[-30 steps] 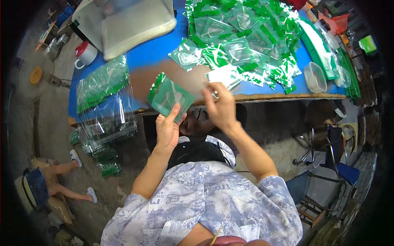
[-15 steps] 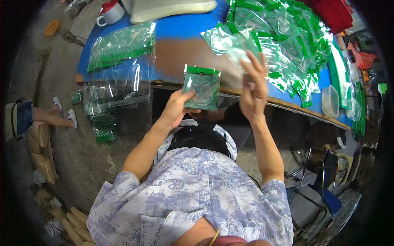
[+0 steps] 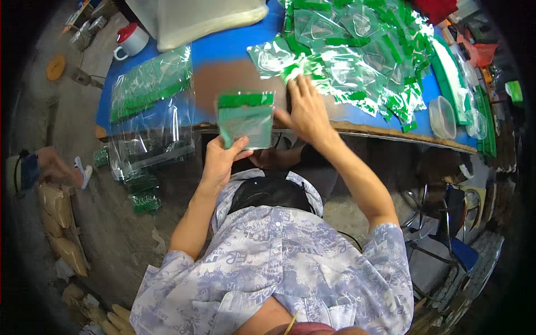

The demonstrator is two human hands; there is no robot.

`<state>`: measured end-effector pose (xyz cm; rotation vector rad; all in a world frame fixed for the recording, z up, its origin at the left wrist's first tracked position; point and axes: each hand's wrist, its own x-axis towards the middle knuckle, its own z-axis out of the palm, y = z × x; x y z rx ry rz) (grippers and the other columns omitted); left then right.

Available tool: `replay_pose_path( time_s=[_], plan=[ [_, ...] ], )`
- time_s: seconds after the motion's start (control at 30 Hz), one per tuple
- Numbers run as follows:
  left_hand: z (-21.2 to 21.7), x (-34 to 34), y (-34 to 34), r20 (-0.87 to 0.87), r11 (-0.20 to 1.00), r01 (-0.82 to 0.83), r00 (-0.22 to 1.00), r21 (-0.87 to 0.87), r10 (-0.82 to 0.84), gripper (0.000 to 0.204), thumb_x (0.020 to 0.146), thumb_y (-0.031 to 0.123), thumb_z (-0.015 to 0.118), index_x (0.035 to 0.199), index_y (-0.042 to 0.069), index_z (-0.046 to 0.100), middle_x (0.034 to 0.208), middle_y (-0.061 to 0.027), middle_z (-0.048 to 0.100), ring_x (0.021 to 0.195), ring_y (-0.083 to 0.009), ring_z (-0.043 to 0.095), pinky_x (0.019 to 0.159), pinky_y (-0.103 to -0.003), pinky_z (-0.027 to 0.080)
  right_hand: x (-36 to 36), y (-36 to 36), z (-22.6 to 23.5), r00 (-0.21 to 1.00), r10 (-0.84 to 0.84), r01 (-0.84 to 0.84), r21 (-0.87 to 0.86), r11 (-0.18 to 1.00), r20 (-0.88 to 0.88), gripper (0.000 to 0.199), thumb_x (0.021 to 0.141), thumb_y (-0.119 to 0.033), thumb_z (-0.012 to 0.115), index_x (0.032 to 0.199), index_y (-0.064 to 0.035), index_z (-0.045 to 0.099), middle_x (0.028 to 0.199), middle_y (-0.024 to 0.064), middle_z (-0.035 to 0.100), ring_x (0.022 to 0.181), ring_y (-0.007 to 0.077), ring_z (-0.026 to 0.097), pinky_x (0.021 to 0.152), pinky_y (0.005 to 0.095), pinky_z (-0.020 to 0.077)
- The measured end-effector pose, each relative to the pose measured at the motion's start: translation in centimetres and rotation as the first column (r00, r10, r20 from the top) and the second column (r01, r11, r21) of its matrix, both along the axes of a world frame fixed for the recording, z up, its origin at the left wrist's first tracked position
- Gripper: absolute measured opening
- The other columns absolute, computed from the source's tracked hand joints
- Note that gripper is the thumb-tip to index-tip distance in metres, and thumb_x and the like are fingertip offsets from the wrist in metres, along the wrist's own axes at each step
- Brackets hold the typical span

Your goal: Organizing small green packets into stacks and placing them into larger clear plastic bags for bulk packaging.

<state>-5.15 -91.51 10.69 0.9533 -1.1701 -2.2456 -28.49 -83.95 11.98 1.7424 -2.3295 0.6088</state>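
Observation:
My left hand (image 3: 221, 161) is closed on the lower edge of a clear plastic packet with a green top band (image 3: 245, 120), held up just in front of the table edge. The packet is slightly blurred; whether several lie stacked there I cannot tell. My right hand (image 3: 311, 116) reaches over the table with its fingers stretched out, their tips at the near left edge of a wide pile of similar green-banded packets (image 3: 357, 70). Whether the fingertips touch a packet is hard to make out. Thin coiled or looped pieces show inside some packets.
To the left, a large clear bag with green-banded packets (image 3: 151, 95) hangs over the blue table's (image 3: 209, 106) edge. A white mug with a red lid (image 3: 131, 40) stands behind it. A clear plastic tub (image 3: 442, 117) sits at right. Another person's legs (image 3: 58, 167) show at far left.
My right hand has moved left and forward to the pile's edge. My left hand has shifted left with the packet. The whole view has also shifted slightly.

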Motion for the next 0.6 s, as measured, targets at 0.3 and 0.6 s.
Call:
replay_pose_path(
  time_s=[0.3, 0.6],
  plan=[
    [-0.6, 2.7, -0.1, -0.397, 0.809, 0.276, 0.916, 0.519, -0.058, 0.053, 0.091, 0.011, 0.067, 0.139, 0.004, 0.045, 0.137, -0.0141, 0.055, 0.13, -0.0298, 0.05, 0.109, -0.056, 0.04, 3.5, 3.0, 2.1, 0.426, 0.252, 0.424, -0.438, 0.793, 0.869, 0.022, 0.091, -0.001, 0.063, 0.113, -0.0034, 0.06, 0.099, 0.0074, 0.069, 0.09, 0.017, 0.067, 0.081, 0.0319, 0.0528],
    [0.6, 2.1, -0.7, -0.03, 0.8, -0.214, 0.97, -0.56, 0.239, 0.054, 0.085, 0.004, 0.074, 0.133, 0.001, 0.051, 0.126, -0.0098, 0.059, 0.11, -0.0167, 0.057, 0.097, -0.033, 0.046, 4.4, -4.1, 3.0, 0.663, 0.068, 0.162, -0.231, 0.96, 0.746, 0.034, 0.099, -0.034, 0.055, 0.104, -0.002, 0.064, 0.098, 0.0104, 0.062, 0.083, 0.0205, 0.06, 0.069, 0.036, 0.0492]
  ],
)
